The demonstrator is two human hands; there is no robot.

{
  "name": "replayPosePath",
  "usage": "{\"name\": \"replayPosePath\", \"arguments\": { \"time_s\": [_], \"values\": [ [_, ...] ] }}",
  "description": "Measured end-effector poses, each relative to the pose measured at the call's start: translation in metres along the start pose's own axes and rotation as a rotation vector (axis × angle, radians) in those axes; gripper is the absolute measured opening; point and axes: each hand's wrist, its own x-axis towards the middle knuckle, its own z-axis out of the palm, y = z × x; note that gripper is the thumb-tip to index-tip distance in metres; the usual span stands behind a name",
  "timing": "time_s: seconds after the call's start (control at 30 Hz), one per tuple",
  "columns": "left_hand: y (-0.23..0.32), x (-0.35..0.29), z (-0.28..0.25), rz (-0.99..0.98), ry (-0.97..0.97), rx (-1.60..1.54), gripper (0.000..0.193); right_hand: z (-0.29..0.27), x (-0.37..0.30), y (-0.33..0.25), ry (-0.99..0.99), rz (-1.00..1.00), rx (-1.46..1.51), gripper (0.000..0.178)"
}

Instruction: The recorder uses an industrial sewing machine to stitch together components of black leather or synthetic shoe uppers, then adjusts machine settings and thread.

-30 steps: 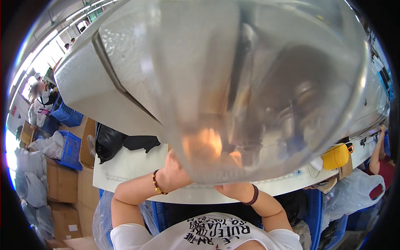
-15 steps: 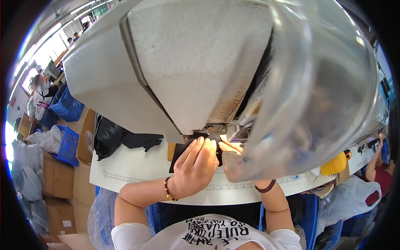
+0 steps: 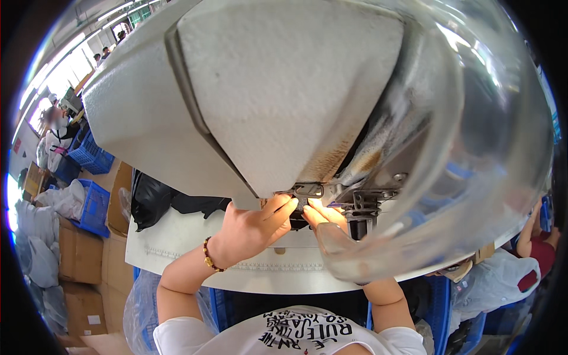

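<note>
A large white sewing machine head (image 3: 278, 94) fills the upper middle and hides part of the work beneath it. Black fabric (image 3: 297, 222) lies under its lit needle area, mostly covered by my hands. My left hand (image 3: 251, 229) bends in from the left, its fingers pressed together on the fabric's edge close to the presser foot. From the other side my right hand (image 3: 324, 218) reaches in with fingers stretched flat against the fabric. A curved clear plastic shield (image 3: 414, 236) stands in front of part of that hand and wrist, blurring them.
A black bundle of material (image 3: 155, 198) rests at the left of the white table (image 3: 177, 248). Blue crates (image 3: 94, 207) and cardboard boxes (image 3: 86, 251) stand on the left. At the right edge are a plastic bag (image 3: 494, 287) and another person's arm (image 3: 526, 231).
My left hand has shifted left, its fingers bending toward the needle area. Less black fabric shows at the near side. My view has moved slightly, uncovering more of the machine beside the shield.
</note>
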Motion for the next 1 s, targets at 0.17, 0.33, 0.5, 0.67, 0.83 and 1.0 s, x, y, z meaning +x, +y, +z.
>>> {"name": "replayPosePath", "arguments": {
  "time_s": [0.17, 0.33, 0.5, 0.67, 0.83, 1.0],
  "values": [
    [-0.011, -0.001, 0.007, 0.034, 0.021, -0.066, 0.029, -0.005, 0.008, -0.004, 0.127, -0.086, -0.003, 0.035],
    [-0.015, -0.004, 0.006, -0.027, -0.102, -0.138, 0.025, -0.018, 0.024, -0.011, 0.224, -0.214, -0.155, 0.031],
    [-0.009, -0.002, 0.008, -0.005, -0.034, -0.048, 0.024, -0.027, 0.03, -0.007, 0.357, -0.344, -0.436, 0.027],
    [-0.001, 0.0, 0.007, -0.052, -0.019, 0.002, 0.023, 0.022, 0.009, 0.027, 0.247, -0.176, 0.08, 0.032],
    [0.012, 0.003, 0.009, -0.14, 0.027, 0.026, 0.02, 0.08, -0.008, 0.06, 0.245, -0.019, 0.947, 0.039],
    [0.017, 0.006, 0.011, -0.108, 0.115, 0.025, 0.021, 0.049, -0.005, 0.056, 0.237, -0.01, 0.656, 0.038]
  ]
}}
